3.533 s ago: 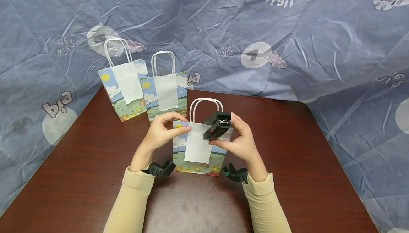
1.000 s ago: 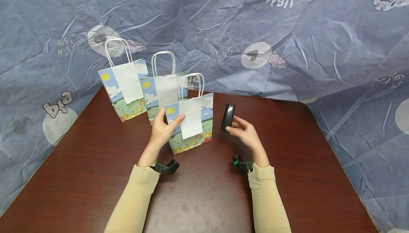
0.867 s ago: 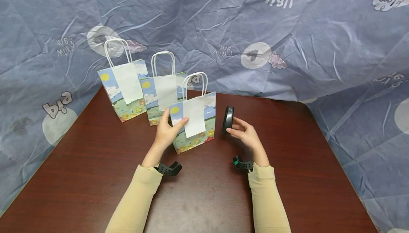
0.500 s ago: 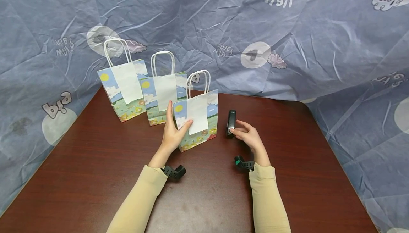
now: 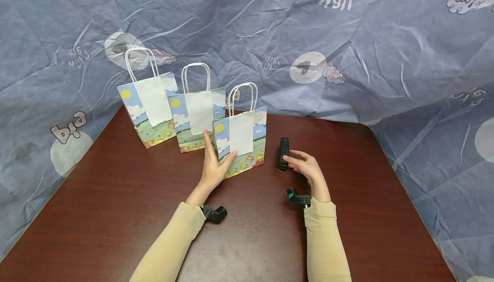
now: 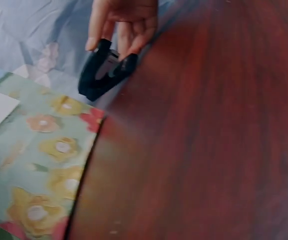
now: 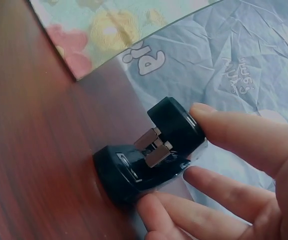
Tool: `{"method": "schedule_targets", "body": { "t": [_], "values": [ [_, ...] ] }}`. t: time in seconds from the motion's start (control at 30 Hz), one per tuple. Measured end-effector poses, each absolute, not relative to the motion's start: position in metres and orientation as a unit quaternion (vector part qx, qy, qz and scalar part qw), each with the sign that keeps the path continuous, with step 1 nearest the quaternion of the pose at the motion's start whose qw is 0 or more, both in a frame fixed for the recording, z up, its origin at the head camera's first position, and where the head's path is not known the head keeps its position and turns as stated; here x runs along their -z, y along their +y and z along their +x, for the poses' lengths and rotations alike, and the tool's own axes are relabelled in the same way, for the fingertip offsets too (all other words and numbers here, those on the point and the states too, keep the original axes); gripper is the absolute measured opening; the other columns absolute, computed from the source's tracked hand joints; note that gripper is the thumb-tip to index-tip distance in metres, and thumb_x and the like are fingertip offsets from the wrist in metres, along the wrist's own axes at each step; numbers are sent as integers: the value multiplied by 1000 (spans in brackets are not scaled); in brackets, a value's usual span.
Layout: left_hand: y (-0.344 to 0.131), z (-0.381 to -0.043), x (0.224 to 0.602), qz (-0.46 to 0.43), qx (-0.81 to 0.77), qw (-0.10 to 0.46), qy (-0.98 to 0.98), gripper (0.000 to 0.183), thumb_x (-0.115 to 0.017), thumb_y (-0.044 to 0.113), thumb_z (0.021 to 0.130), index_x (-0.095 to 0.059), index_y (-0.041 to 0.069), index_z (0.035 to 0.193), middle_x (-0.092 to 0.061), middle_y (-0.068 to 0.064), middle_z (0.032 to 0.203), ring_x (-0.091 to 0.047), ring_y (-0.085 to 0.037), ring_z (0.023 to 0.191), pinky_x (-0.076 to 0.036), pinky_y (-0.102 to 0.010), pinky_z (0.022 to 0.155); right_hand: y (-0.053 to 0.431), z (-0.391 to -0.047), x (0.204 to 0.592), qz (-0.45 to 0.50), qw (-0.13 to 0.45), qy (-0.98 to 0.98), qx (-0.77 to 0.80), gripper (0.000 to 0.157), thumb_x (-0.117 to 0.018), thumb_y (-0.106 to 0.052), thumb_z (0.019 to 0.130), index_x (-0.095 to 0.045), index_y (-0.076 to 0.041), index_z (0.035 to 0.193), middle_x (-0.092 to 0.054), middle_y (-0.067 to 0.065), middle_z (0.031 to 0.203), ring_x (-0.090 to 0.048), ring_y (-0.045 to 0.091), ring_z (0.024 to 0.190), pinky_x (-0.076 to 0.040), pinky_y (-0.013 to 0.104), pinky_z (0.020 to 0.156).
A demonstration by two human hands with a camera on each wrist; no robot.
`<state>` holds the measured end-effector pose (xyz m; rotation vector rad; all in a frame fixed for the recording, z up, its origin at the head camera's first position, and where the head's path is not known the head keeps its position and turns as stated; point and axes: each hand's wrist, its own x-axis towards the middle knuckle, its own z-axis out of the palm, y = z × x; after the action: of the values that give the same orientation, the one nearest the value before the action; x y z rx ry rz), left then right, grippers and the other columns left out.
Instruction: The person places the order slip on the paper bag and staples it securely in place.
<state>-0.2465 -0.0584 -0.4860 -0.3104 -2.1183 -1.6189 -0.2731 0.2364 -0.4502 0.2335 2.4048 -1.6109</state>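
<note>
My left hand (image 5: 214, 166) is at the lower left of the nearest paper gift bag (image 5: 259, 131), thumb over its front and straight fingers along its left side. The bag stands upright, with white twisted handles and a blank white paper (image 5: 241, 134) on its front. To its right, my right hand (image 5: 308, 166) holds a black stapler (image 5: 283, 153) between thumb and fingers. In the right wrist view the parted arms of the stapler (image 7: 176, 125) show metal parts between them. Its lower end is at the table surface; whether it rests there I cannot tell.
Two matching bags stand behind to the left, the middle bag (image 5: 181, 123) and the far-left bag (image 5: 135, 110), each with a white paper on its front. The dark red-brown table (image 5: 366, 209) meets a blue patterned cloth (image 5: 347, 59) at the back.
The bag went from in front of me to beside the other two, then slid slightly right. The left hand's fingers have straightened. The right hand has taken the stapler off the bag and lowered it rightward.
</note>
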Motion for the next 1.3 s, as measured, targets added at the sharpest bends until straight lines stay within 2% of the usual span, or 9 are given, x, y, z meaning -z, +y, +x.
{"method": "schedule_targets", "body": {
  "t": [0.23, 0.43, 0.73, 1.13, 1.3],
  "values": [
    [-51, -244, 493, -96, 581, 221, -777, 100, -64, 27, 90, 15, 6, 148, 11, -11, 156, 6, -19, 142, -7, -52, 110, 240, -273, 453, 77, 119, 821, 553, 67, -68, -42, 85, -46, -10, 139, -50, 20, 131, -57, 30, 112, -45, 39, 93],
    [-46, -243, 497, -94, 580, 231, -775, 97, -62, 24, 92, 14, 3, 147, 11, -12, 156, 7, -21, 142, -7, -54, 110, 240, -273, 453, 82, 113, 813, 565, 62, -67, -36, 87, -46, -7, 138, -50, 20, 131, -59, 30, 108, -47, 37, 91],
    [-46, -243, 498, -90, 587, 220, -774, 95, -60, 24, 93, 15, 2, 147, 11, -14, 155, 8, -20, 142, -6, -50, 111, 241, -274, 455, 80, 115, 814, 564, 62, -66, -36, 88, -45, -8, 139, -50, 19, 132, -58, 30, 110, -46, 37, 93],
    [-46, -243, 498, -93, 582, 225, -776, 96, -61, 24, 92, 14, 1, 147, 11, -15, 155, 8, -21, 142, -7, -51, 111, 242, -273, 456, 68, 123, 820, 555, 66, -64, -39, 89, -41, -5, 141, -46, 20, 136, -55, 32, 114, -45, 38, 94],
    [-47, -242, 498, -84, 583, 217, -779, 101, -65, 29, 90, 14, 5, 148, 11, -12, 156, 8, -20, 142, -6, -54, 110, 242, -274, 455, 65, 123, 821, 553, 67, -63, -40, 89, -40, -4, 141, -46, 21, 135, -54, 32, 114, -44, 39, 94]
  ]
}}
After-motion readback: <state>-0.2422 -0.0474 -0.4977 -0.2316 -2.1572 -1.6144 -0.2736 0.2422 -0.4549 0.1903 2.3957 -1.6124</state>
